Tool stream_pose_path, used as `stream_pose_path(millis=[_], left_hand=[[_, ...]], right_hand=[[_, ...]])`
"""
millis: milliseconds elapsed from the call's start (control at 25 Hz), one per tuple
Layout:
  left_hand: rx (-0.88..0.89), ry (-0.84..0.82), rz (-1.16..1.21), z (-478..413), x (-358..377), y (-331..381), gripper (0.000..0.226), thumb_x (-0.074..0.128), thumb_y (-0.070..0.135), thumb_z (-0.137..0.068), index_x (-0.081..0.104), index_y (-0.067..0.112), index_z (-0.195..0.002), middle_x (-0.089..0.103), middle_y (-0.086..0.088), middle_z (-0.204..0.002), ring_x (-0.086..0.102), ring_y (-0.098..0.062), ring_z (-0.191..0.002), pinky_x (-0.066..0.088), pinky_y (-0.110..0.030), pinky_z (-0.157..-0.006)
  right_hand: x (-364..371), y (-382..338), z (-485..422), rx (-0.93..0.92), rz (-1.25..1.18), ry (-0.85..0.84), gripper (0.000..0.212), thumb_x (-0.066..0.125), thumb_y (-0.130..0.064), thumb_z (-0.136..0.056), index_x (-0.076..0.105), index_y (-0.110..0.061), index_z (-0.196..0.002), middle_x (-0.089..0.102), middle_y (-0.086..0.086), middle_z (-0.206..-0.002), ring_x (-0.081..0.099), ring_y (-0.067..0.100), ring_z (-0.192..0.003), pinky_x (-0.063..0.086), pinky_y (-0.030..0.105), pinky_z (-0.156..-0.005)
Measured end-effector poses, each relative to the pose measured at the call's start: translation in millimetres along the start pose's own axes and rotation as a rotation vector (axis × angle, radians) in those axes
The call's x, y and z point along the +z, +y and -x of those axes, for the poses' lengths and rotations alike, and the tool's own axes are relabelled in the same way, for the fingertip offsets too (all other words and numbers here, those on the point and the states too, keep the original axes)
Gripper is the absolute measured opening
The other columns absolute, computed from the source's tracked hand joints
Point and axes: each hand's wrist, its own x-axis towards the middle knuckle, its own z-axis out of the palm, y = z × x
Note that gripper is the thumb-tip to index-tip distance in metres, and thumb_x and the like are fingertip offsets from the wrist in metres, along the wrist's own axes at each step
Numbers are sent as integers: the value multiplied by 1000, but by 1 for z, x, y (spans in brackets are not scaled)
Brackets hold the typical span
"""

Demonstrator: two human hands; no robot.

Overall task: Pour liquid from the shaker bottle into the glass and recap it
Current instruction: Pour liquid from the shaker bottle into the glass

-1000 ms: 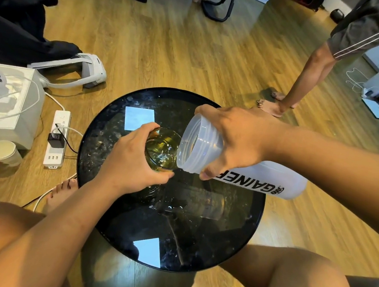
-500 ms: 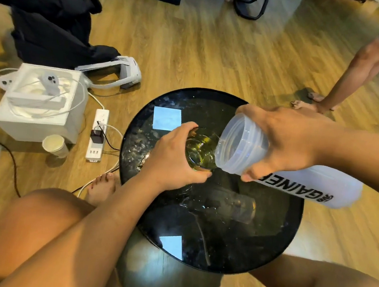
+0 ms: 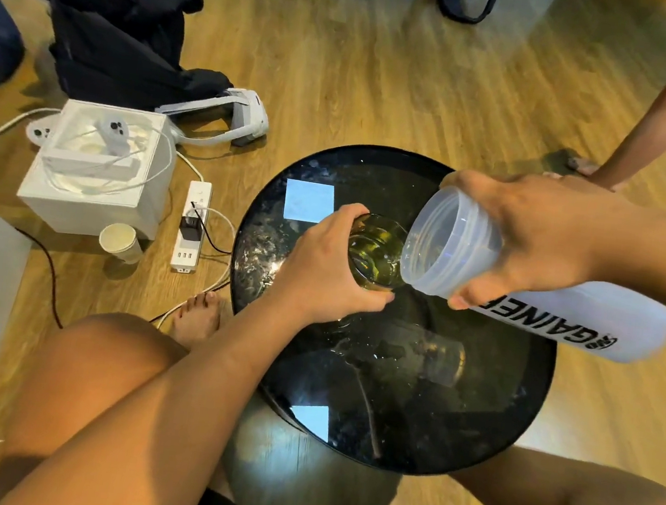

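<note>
My right hand grips the white translucent shaker bottle near its open mouth. The bottle lies almost level, its uncapped mouth at the rim of the glass. My left hand wraps the glass from the left and holds it over the round black table. The glass holds yellowish liquid. The bottle's cap is not visible. The bottle carries black lettering on its side.
A blue square note lies on the table's far side, another at its near edge. On the floor to the left sit a power strip, a paper cup, white boxes and a headset. Another person's leg stands far right.
The camera has shifted so the scene slides right. Both hands keep the same hold, with the bottle still tipped at the glass.
</note>
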Motion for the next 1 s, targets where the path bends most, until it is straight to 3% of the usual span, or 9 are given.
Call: stream_pose_path(millis=[120,400,600,800,1000], left_hand=[[-6,6,12,0,2,1,99,94,51,-54,41,27,-134,49,14,-115,51,-8,-104,43,-21,-87],[-10,-9,20,-1,2,1,99,94,50,-54,40,26,-134,50,10,-118,53,-13,-108,48,-29,-91],[-5,-11,44,-1,4,-1,98,93,50,-54,39,27,-133,51,9,-119,53,-12,-107,46,-24,-88],[-12,-22,53,0,7,-2,99,94,50,-54,38,28,-133,50,10,-118,52,-10,-105,39,-12,-81],[-18,-15,61,0,8,-2,99,93,50,-54,38,27,-133,50,10,-118,53,-11,-106,42,-15,-82]], right_hand=[[-1,1,-1,-2,4,-3,123,55,-96,-35,23,-34,-136,60,-1,-102,58,27,-85,51,40,-71],[-1,1,-2,-19,20,9,119,57,-95,-37,25,-35,-135,57,-5,-99,56,25,-83,49,41,-69],[-1,3,-2,-25,36,12,121,56,-96,-38,21,-36,-137,59,-5,-100,57,25,-81,49,39,-65],[0,3,-3,-25,41,-6,120,55,-96,-38,19,-38,-137,60,-4,-102,59,26,-85,52,43,-71],[0,3,-2,-17,29,-4,122,56,-96,-37,19,-39,-137,61,-4,-103,59,26,-84,52,42,-69]])
